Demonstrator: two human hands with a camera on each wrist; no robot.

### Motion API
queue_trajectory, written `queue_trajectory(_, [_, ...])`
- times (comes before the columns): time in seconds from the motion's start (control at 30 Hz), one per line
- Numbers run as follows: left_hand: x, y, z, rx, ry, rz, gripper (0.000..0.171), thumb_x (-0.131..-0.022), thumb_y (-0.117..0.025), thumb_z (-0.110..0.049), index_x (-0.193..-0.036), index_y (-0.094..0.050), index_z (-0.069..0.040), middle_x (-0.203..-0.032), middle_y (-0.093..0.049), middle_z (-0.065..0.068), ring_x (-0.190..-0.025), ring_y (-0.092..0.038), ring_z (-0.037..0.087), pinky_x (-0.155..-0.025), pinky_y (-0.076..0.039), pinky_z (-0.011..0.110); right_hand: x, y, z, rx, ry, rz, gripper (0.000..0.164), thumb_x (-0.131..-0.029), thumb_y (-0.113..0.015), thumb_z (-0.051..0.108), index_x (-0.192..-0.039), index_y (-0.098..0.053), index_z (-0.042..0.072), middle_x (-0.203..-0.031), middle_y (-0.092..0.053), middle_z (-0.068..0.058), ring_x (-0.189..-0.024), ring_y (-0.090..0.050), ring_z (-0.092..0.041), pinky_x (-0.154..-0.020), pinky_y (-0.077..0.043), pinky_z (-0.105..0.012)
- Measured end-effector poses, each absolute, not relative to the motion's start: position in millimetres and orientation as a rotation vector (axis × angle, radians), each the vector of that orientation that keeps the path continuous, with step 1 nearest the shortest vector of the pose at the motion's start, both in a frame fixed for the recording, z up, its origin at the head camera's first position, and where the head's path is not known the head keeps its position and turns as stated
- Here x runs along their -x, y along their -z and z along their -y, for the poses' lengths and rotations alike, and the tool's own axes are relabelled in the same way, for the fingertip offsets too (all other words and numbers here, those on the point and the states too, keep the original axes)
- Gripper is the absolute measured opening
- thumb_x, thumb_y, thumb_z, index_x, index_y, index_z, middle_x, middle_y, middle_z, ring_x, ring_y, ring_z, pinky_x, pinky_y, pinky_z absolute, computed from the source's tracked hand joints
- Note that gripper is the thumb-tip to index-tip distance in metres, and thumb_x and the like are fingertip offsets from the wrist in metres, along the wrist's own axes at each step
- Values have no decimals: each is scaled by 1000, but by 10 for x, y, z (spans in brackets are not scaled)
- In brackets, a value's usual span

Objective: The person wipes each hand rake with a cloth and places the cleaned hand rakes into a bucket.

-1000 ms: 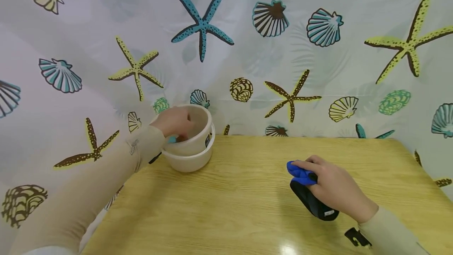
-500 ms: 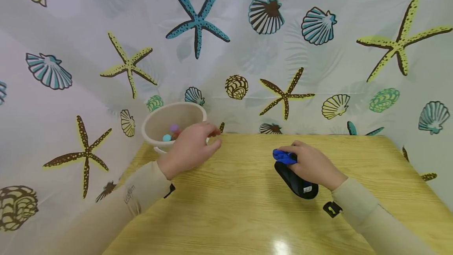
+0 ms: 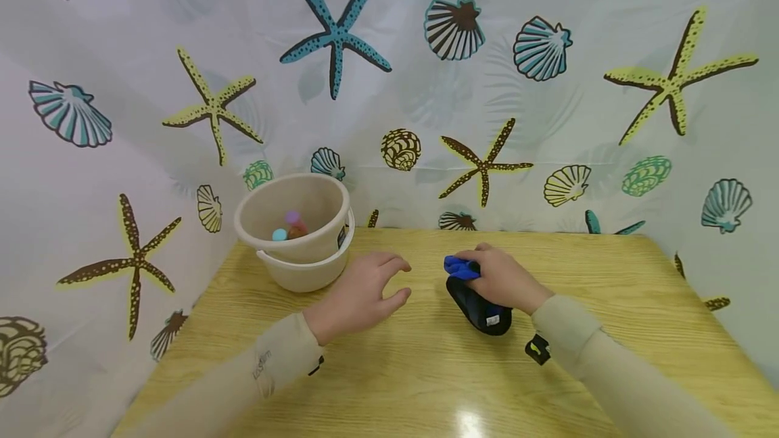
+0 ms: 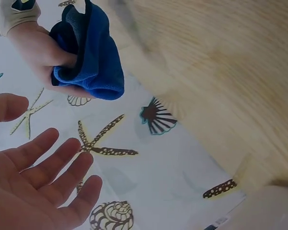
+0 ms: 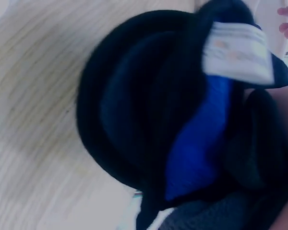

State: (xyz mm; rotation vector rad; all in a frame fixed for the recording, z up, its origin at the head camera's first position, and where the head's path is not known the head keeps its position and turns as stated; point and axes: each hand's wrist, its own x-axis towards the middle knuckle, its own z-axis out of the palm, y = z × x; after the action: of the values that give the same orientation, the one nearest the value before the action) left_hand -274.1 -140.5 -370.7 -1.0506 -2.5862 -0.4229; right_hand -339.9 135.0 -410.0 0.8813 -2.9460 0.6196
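Observation:
My right hand (image 3: 502, 279) grips a soft blue and black fabric item (image 3: 468, 268), slipper-like in shape with a white tag at its near end. It is held just above or on the table; which, I cannot tell. In the right wrist view, the fabric item (image 5: 199, 148) shows a rounded black edge and a blue part beside the tag. To the left, my left hand (image 3: 362, 299) hovers palm toward the right, fingers loosely bent and holding nothing. In the left wrist view, the left hand's fingers (image 4: 55, 163) are spread, apart from the blue fabric.
A white bucket (image 3: 304, 276) with its handle lowered stands at the back left of the wooden table (image 3: 389, 370). Inside lie small round things: light blue (image 3: 279, 234), purple (image 3: 293, 217) and reddish brown (image 3: 297, 230). A sea-patterned curtain (image 3: 389, 12) hangs behind.
My left hand has come out of the bucket and moved right toward the table's middle. The right hand has shifted left with the fabric item, so the hands are closer together.

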Motion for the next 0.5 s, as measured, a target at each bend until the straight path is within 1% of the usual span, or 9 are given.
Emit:
queue_trajectory(0.07, [2776,3776,1393,1041,406,2614,32,-91,-57,-33,-112,-63,-9,-114,-62,3,-106,-51,18,-92,-45,43,3433,4154,-1340,-876,-597,2986,51,-86,-67,15,-135,-53,10,-113,-55,-19,-89,-56,-26,-74,-51,-45])
queue_trajectory(0.13, [2804,3851,1389,1019,378,2656,35,-92,-56,-36,-114,-62,-10,-116,-61,4,-108,-50,19,-94,-44,44,3469,4231,-1343,-887,-557,3027,57,-86,-69,22,-137,-49,7,-116,-53,-22,-93,-56,-28,-78,-52,-47])
queue_trajectory(0.27, [2825,3980,1390,976,360,2738,39,-92,-55,-40,-116,-63,-10,-117,-60,3,-110,-49,20,-94,-44,44,3495,4355,-1377,-892,-543,3166,83,-81,-72,45,-145,-36,7,-127,-45,-26,-105,-52,-32,-86,-49,-51])
queue_trajectory(0.37, [2816,4032,1386,958,376,2776,41,-92,-56,-42,-117,-62,-10,-118,-59,3,-109,-48,19,-92,-45,45,3477,4346,-1403,-872,-601,3236,100,-74,-71,59,-150,-25,11,-136,-38,-25,-112,-48,-34,-90,-45,-55])
queue_trajectory(0.43, [2807,4046,1378,942,377,2793,44,-92,-55,-45,-119,-61,-12,-121,-58,2,-111,-47,19,-91,-45,46,3457,4294,-1412,-872,-620,3226,105,-72,-68,65,-151,-23,14,-141,-34,-25,-116,-44,-37,-92,-42,-57])
queue_trajectory(0.5, [2793,4042,1373,923,368,2817,51,-92,-52,-52,-125,-58,-13,-127,-55,4,-116,-44,20,-92,-44,51,3435,4228,-1422,-878,-614,3182,103,-73,-63,70,-151,-23,15,-144,-31,-24,-120,-41,-39,-94,-40,-60])
